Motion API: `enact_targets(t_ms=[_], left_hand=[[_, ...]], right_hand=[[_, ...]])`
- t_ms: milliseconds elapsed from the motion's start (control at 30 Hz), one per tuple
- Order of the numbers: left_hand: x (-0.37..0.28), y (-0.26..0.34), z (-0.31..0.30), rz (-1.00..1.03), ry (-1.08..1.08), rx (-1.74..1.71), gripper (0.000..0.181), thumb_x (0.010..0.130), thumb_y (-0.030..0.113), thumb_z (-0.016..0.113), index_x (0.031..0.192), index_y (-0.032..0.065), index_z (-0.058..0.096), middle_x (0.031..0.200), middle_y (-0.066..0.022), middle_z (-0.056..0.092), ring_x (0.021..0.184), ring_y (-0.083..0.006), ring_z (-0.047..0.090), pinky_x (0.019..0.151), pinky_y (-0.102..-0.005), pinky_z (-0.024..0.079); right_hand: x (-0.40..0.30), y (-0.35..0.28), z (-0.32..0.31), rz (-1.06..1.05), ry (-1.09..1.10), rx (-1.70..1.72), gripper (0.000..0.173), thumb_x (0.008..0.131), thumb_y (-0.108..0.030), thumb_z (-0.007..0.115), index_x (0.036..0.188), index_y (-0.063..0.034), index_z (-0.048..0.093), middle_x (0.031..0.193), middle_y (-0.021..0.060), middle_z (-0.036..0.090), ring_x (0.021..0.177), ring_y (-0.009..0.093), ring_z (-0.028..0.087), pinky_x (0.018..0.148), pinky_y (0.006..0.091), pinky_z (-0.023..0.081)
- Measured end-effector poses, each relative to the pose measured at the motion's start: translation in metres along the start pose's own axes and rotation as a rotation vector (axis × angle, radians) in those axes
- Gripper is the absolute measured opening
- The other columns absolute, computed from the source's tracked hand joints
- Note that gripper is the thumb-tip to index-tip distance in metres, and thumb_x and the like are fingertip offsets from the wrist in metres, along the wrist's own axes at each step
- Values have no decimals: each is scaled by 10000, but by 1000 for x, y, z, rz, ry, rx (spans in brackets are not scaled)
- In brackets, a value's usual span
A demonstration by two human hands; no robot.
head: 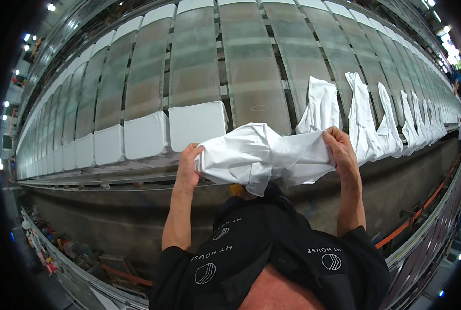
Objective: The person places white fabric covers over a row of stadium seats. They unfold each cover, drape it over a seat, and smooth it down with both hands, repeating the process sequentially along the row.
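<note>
A white fabric piece [250,155] is stretched between my two hands, loosely bunched in the middle. My left hand [189,164] pinches its left end, thumb on top. At the other end my right hand [340,151] grips it between thumb and fingers. Behind the cloth lies a bare flat printing board [257,85], with a faint oval mark near its close end. To its left, a board's near end wears a smooth white fabric cover [197,124]. On the right, a crumpled white cloth [319,104] lies over the neighbouring board's end.
Long boards stand in a curved-looking row, with dark gaps between them. Several more loose white cloths [360,112] drape over ends to the right. A metal rail [98,182] runs along the near edge. Behind me is another rack with an orange bar [420,217]. A person [456,79] is far right.
</note>
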State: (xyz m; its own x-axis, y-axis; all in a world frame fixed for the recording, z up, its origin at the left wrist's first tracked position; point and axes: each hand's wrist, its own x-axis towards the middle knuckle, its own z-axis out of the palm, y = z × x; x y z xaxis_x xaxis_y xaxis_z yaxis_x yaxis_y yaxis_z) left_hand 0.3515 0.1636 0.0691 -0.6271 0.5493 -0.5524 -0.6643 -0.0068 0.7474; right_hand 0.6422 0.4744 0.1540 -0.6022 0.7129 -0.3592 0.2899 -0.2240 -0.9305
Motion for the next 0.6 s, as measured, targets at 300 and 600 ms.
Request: enact_targets(t_ms=[300,600], left_hand=[[23,-10,-6,242,83,195,61,903,12,651,963,7,638,951,-59,707,772,-96,630,739,-252,526],[15,-35,-6,482,196,1309,259,829,43,697,1063,-59,650,935,-141,723,829,-210,701,770,-285,546]], right_hand=[[80,81,-80,99,229,-11,205,969,-229,635,873,-49,654,824,5,641,706,111,565,672,274,469],[63,83,-63,-142,326,-1001,157,899,-149,692,864,-14,619,898,172,669,853,407,629,763,481,488]])
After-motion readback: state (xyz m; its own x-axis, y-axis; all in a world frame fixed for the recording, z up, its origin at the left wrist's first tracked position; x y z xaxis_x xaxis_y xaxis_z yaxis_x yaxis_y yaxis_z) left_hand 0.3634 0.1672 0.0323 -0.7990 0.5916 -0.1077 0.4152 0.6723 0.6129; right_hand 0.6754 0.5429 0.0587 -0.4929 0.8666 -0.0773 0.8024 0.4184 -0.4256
